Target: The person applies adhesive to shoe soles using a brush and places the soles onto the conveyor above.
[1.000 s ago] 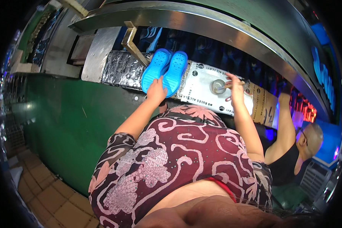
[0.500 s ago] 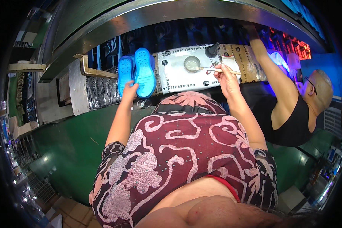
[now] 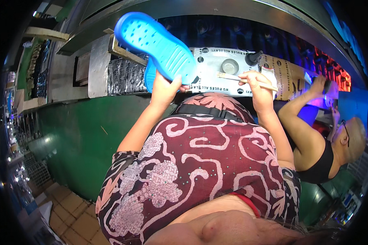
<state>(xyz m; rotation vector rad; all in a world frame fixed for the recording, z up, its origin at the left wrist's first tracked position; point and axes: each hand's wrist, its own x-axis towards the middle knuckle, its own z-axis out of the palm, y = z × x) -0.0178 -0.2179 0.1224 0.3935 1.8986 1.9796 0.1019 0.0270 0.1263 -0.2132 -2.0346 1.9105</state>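
My left hand (image 3: 164,90) grips a bright blue shoe sole (image 3: 161,49) by its heel end. The sole is raised and tilted up to the left, its pitted and ribbed face toward me. A second blue sole (image 3: 149,77) is behind it at the bench edge, mostly hidden. In my right hand (image 3: 257,85) is a pale-handled brush (image 3: 229,76), its bristles pointing left. Just beyond the bristles, a small round cup (image 3: 229,66) stands on white printed sheeting (image 3: 208,77), apart from the brush.
A black cone-topped bottle (image 3: 253,59) stands right of the cup. Farther right, a co-worker (image 3: 315,151) reaches over the line. A wooden bar (image 3: 126,55) juts out at left. A metal rail (image 3: 233,12) and dark rows of hanging items run along the back.
My left hand has lifted one sole up off the bench and tilted it leftward. The brush has left the cup and come nearer me. The co-worker's raised arm has come down to the right.
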